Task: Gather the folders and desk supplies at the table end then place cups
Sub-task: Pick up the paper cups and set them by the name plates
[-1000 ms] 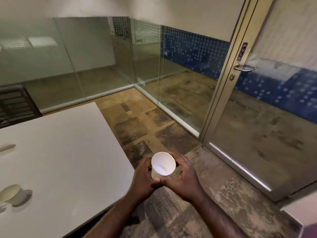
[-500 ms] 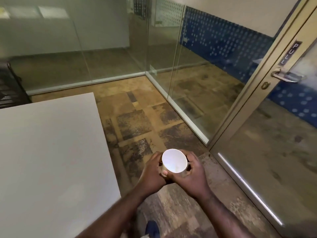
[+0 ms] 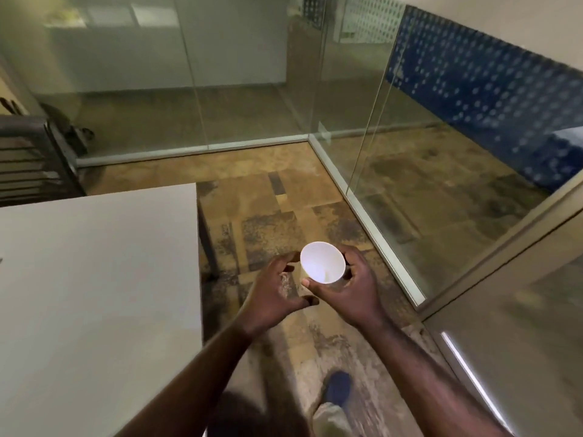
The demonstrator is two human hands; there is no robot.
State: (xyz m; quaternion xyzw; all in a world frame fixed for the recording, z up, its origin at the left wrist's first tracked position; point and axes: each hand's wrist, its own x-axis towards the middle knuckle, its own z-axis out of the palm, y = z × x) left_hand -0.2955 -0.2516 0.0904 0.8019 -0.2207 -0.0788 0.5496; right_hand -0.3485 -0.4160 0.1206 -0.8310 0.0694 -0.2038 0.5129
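A white paper cup (image 3: 321, 262) is held upright over the carpet, its open mouth facing me. My right hand (image 3: 350, 285) wraps its side, thumb at the near rim. My left hand (image 3: 274, 291) hovers just left of the cup with its fingers spread, apart from it. The white table (image 3: 94, 279) fills the left of the view, its right edge close to my left forearm. No folders or desk supplies are in view.
Glass partition walls (image 3: 362, 152) enclose the corner ahead and to the right, with a door frame (image 3: 504, 241) at the right. A dark slatted chair (image 3: 34, 159) stands beyond the table's far end. My blue shoe (image 3: 339, 387) is on the patterned carpet.
The view has swung left and down; the cups on the table and the door handle have left the frame. My left hand has opened and come off the cup, which my right hand keeps holding.
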